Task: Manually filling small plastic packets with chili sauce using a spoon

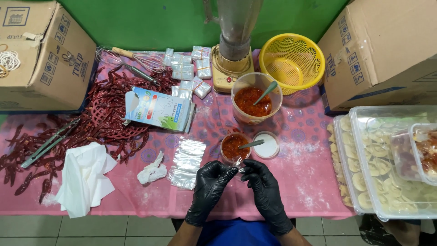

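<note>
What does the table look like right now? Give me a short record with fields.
left hand: gloved, fingertips meeting the right's on a small clear bag
right hand: gloved, pinching the same bag
nearest: small cup of red sauce with a spoon in it, white lid beside it
behind: larger tub of red sauce, blender, yellow basket
left side: dried chillies, tongs, carton, stack of clear bags
right side: trays of dumplings
surface: pink cloth
</note>
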